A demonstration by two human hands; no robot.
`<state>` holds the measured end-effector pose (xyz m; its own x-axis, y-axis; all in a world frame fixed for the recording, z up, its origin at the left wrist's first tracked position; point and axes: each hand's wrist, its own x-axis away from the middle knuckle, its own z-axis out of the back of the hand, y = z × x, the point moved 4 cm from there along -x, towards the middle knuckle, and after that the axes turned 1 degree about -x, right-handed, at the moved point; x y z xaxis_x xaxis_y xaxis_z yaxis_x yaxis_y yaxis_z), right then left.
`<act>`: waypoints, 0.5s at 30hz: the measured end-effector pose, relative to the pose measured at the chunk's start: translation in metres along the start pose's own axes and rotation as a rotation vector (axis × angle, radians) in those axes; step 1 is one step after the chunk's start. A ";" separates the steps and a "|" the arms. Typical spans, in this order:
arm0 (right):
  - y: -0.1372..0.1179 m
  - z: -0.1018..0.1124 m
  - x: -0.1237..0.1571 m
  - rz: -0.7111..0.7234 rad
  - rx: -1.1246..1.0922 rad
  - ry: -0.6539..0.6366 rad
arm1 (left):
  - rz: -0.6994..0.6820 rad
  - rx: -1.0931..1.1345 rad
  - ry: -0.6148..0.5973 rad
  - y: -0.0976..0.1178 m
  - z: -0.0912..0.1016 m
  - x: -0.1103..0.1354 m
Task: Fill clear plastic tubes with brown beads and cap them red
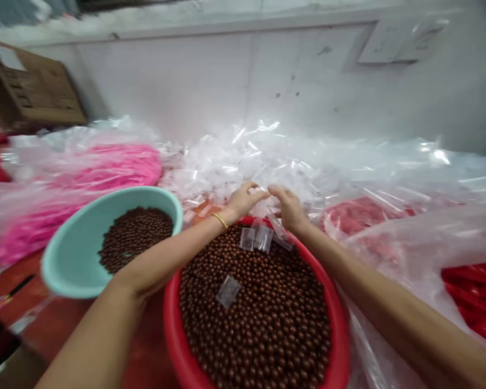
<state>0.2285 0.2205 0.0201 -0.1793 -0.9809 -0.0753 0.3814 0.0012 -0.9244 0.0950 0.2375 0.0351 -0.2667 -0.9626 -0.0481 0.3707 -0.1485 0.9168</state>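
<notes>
My left hand, with a gold bracelet at the wrist, is over the far rim of a red basin. Its thumb and forefinger are bent toward each other; what they pinch is hard to see. Facing it, fingertips almost meeting, my right hand has curled fingers, and a clear plastic piece shows just below them. Small shiny brown balls fill the basin. On them lie small clear plastic pieces near the hands and a separate clear square closer to me.
Left stands a pale green basin partly filled with brown balls. Behind the hands spreads a heap of clear plastic against a white wall. Bags of pink pieces and red pieces flank it. A cardboard box sits back left.
</notes>
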 end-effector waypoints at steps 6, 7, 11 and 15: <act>-0.006 -0.016 0.046 0.314 0.329 -0.111 | -0.201 -0.568 -0.051 -0.008 0.021 0.067; -0.009 -0.018 0.054 0.367 0.436 -0.155 | -0.233 -0.677 -0.095 -0.011 0.023 0.077; -0.026 -0.023 0.096 0.426 0.846 -0.353 | -0.335 -0.998 -0.112 -0.014 0.031 0.105; -0.054 -0.015 0.126 0.371 0.924 -0.374 | -0.359 -1.166 -0.015 -0.006 0.041 0.111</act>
<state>0.1721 0.0999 0.0551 0.3197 -0.9471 -0.0287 0.9238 0.3183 -0.2130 0.0266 0.1409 0.0403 -0.5252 -0.8236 -0.2141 0.8482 -0.5270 -0.0534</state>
